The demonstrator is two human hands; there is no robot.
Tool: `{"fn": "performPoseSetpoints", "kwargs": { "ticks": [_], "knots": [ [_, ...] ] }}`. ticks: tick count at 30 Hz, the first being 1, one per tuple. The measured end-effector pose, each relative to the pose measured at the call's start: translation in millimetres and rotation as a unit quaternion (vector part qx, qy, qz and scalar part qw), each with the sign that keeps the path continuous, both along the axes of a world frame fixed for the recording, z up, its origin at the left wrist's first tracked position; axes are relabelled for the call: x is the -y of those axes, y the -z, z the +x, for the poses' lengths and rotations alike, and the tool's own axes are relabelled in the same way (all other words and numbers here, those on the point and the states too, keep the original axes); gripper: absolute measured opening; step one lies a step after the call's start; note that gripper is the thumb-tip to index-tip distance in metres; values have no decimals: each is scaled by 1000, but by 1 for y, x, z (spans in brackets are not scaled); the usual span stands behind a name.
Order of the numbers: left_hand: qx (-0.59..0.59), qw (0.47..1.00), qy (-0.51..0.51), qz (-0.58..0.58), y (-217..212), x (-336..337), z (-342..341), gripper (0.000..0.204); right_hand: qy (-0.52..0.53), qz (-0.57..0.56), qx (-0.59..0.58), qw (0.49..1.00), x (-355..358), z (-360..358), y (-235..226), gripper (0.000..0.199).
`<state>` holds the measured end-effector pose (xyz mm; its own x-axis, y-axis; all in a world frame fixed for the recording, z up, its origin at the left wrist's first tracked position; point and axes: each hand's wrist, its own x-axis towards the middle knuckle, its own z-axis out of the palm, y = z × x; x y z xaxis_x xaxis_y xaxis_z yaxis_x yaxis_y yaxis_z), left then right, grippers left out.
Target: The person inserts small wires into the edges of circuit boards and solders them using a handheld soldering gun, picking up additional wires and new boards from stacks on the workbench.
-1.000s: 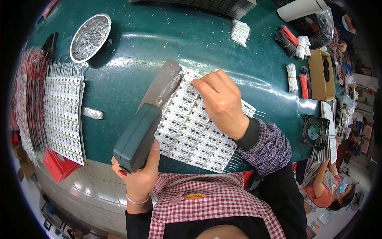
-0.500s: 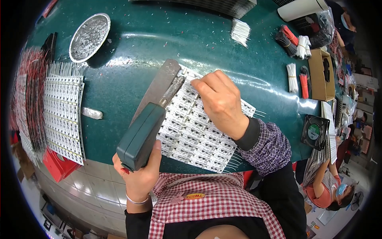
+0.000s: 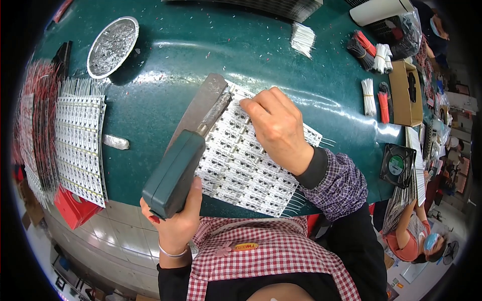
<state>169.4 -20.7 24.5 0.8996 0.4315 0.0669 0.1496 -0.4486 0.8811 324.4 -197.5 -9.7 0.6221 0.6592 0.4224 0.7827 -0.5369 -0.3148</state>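
Note:
My left hand (image 3: 178, 223) is wrapped round the handle of a dark green soldering gun (image 3: 173, 173). Its metal tip points up and to the right, over the far left corner of a white circuit board panel (image 3: 246, 175). That panel carries rows of small black parts, and thin wires stick out along its right side. A flat grey bar (image 3: 198, 108) lies along the panel's left edge, partly behind the gun. Over the panel's far part, close to the soldering tip, my right hand (image 3: 278, 133) is closed in a pinch. Whatever its fingertips hold is hidden.
A metal bowl (image 3: 113, 47) of silvery scraps stands far left. Wired panels (image 3: 80, 145) and a pale bar (image 3: 116, 142) lie left. Bundled white wires (image 3: 368, 98), a cardboard box (image 3: 405, 95) and a black fan (image 3: 396, 165) are at right. A co-worker (image 3: 414, 236) sits beyond.
The soldering gun and my left hand have shifted slightly left and down, and the tip has drawn a little away from my right fingertips. My right hand has hardly moved.

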Motion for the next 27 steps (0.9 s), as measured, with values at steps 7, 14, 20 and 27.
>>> {"fn": "performPoseSetpoints", "kwargs": {
  "ticks": [7,14,20,27],
  "knots": [
    [-29,993,-71,-88,6,1,-10,26,7,-4,2,1000,-1,-1,-3,25],
    [-6,997,-43,-65,10,-3,-14,33,36,-91,-2,995,5,-13,-38,23],
    [-7,995,-39,-88,7,-2,-14,33,-8,6,9,1000,-3,-7,-18,27],
    [-12,996,-67,-51,3,1,-10,19,-5,1,-4,1000,-1,-5,-3,26]
  ]
}}
